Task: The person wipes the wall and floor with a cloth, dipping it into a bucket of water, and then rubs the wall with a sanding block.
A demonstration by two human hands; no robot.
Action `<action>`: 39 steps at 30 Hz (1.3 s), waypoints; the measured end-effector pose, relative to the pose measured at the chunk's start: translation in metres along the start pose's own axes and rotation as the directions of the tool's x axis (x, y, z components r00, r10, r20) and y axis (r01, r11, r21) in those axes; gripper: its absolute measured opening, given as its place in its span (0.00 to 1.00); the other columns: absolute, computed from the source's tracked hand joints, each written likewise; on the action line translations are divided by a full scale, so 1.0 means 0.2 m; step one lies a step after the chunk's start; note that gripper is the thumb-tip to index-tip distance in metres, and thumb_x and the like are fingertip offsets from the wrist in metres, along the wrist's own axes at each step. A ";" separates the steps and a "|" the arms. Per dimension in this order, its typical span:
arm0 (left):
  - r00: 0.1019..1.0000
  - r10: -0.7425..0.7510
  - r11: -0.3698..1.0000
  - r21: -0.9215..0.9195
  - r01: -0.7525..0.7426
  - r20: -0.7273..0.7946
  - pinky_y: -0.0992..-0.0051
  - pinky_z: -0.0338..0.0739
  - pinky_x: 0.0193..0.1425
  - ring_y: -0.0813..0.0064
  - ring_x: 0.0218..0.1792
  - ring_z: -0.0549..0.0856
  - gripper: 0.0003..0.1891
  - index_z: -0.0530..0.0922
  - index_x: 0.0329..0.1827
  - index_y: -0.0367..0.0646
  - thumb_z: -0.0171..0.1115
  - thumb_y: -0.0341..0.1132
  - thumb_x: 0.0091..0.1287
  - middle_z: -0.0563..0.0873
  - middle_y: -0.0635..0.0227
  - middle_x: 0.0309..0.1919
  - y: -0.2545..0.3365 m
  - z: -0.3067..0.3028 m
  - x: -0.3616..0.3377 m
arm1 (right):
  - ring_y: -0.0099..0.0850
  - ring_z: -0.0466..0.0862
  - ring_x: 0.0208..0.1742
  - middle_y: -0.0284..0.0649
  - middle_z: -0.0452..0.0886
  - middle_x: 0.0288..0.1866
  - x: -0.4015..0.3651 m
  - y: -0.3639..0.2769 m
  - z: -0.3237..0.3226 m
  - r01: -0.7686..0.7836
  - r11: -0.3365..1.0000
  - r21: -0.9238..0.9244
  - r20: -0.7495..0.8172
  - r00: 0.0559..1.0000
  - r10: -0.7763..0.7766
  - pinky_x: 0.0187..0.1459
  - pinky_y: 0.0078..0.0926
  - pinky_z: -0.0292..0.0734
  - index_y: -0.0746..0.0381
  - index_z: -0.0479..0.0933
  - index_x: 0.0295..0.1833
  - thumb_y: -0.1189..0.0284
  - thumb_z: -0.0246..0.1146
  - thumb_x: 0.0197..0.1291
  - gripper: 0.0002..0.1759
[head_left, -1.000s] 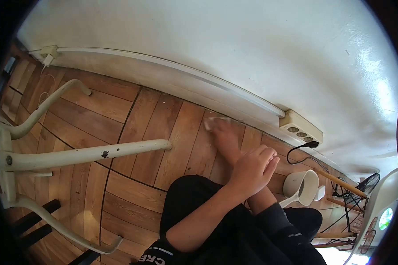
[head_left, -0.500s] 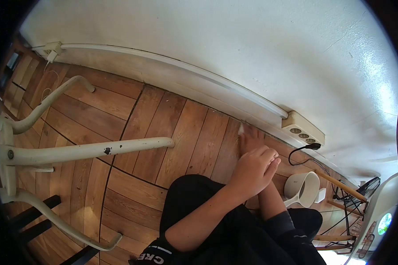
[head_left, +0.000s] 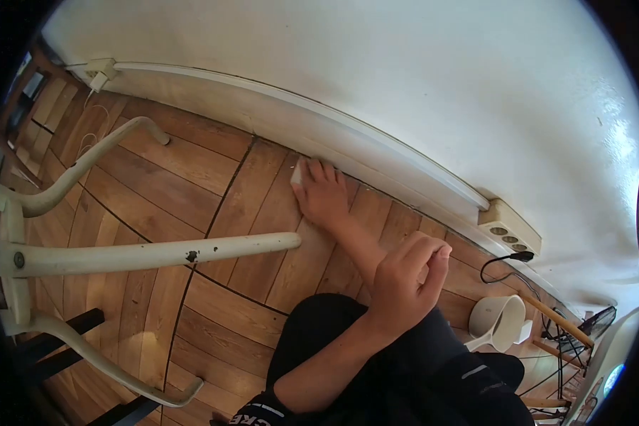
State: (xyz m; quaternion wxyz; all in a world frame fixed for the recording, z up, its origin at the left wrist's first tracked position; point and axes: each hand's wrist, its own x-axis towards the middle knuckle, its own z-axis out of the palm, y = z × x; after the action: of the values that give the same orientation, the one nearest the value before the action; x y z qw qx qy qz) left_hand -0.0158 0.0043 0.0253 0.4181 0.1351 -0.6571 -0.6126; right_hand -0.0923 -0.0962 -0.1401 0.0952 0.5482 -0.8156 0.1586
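Observation:
My right hand point(head_left: 323, 195) lies low on the wooden floor point(head_left: 245, 188), close to the foot of the wall. Its fingers press down on a small white pad point(head_left: 297, 172), most of which is covered by the hand. My left hand point(head_left: 408, 277) is curled into a loose fist above the right forearm, with nothing showing in it. To the left, the nearest leg of a chipped cream-coloured chair base point(head_left: 255, 243) reaches toward my right forearm.
A white skirting point(head_left: 263, 121) runs along the wall point(head_left: 405, 64). On the right are a power strip point(head_left: 508, 224) with a black plug point(head_left: 522, 256), a cream pot with a handle point(head_left: 481, 319), and a wooden chair leg point(head_left: 557, 321). Another socket point(head_left: 101, 69) sits at the far left.
My right hand has swept left along the floor by the wall with the white pad, out from behind my left fist. The left fist stays nearly in place. The view has shifted slightly.

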 end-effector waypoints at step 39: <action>0.996 -0.076 0.990 -0.122 0.070 -0.043 0.78 0.70 0.29 0.74 0.25 0.77 0.04 0.76 0.34 0.35 0.55 0.26 0.65 0.79 0.63 0.27 -0.02 -0.08 0.01 | 0.39 0.53 0.74 0.42 0.52 0.74 0.25 -0.11 0.09 0.288 0.929 0.233 0.196 0.922 -0.334 0.69 0.41 0.53 0.62 0.53 0.71 0.55 0.46 0.64 0.34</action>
State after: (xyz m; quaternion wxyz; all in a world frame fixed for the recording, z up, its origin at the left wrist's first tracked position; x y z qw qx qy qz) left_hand -0.0063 -0.0095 0.0208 0.4183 0.1479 -0.6033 -0.6627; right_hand -0.0908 -0.1531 -0.1368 -0.0321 0.6927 -0.7032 0.1573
